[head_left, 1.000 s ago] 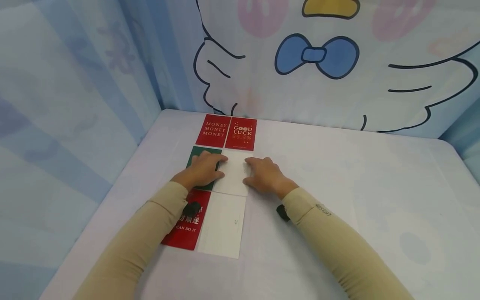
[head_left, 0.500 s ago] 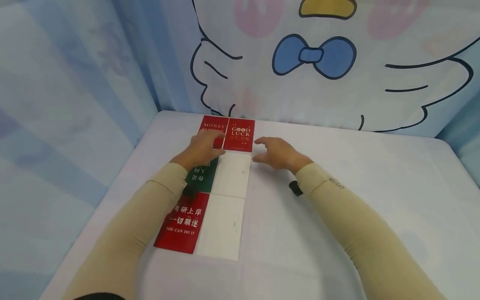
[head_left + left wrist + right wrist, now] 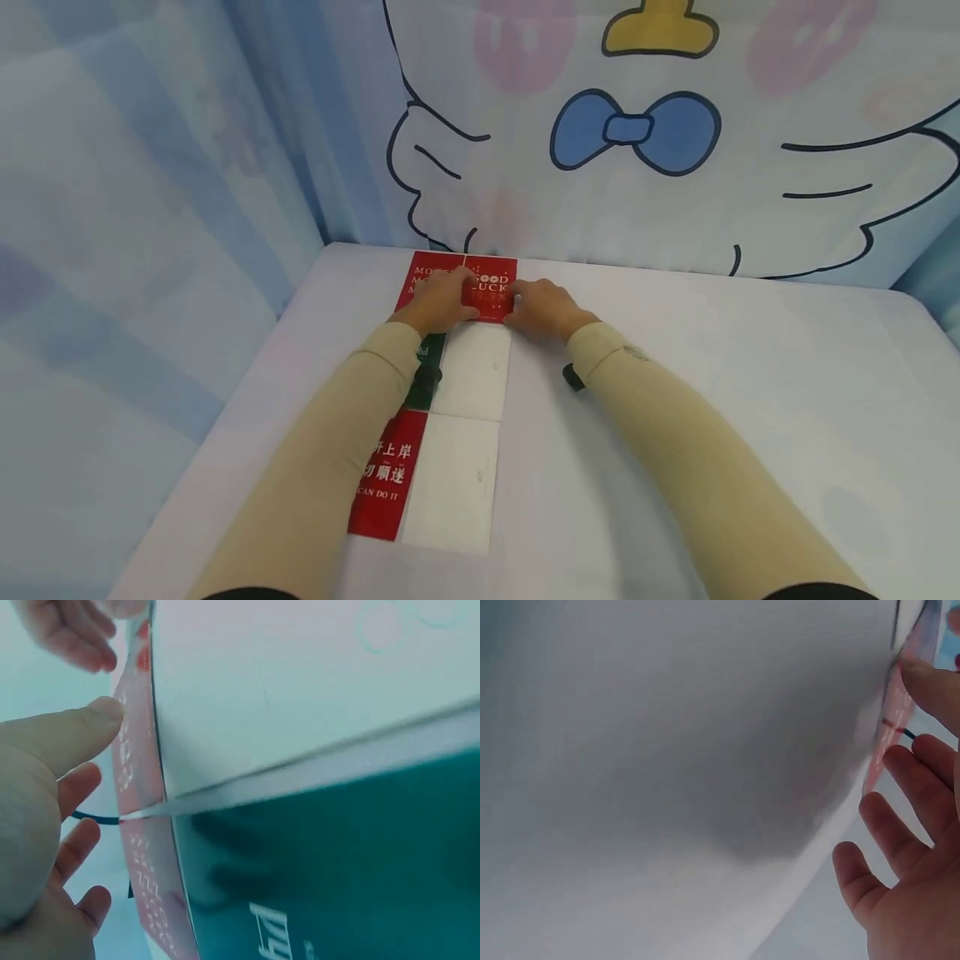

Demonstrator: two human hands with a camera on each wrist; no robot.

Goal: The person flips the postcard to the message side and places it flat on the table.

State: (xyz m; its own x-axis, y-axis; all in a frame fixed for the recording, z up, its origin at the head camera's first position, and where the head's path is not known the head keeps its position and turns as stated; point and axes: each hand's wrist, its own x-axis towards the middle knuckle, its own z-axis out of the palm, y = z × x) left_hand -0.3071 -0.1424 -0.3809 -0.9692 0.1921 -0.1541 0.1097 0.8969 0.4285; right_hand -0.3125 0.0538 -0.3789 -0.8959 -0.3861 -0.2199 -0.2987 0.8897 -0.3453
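Note:
In the head view my left hand (image 3: 438, 302) lies over the red "MONEY" card (image 3: 424, 268), thumb and fingertips at the left side of the red "GOOD LUCK" card (image 3: 492, 293). My right hand (image 3: 547, 308) is at that card's right edge, thumb near its lower corner. Neither hand curls round a card. The left wrist view shows the left fingers loosely spread past the red cards, thumb over the "GOOD LUCK" card (image 3: 129, 742). In the right wrist view the right fingers (image 3: 889, 832) are spread beside it. The left hand hides part of the "MONEY" lettering.
Below, a green card (image 3: 431, 346), partly under the left sleeve, adjoins a white card (image 3: 477, 371). Nearer still lie a red card (image 3: 388, 483) with white characters and another white card (image 3: 453, 483). A cartoon curtain (image 3: 637, 217) hangs behind the white table (image 3: 750, 400).
Both hands have moved away from me, from the middle row's white card to the top row. They have come closer together and lower, at the sides of the "GOOD LUCK" card.

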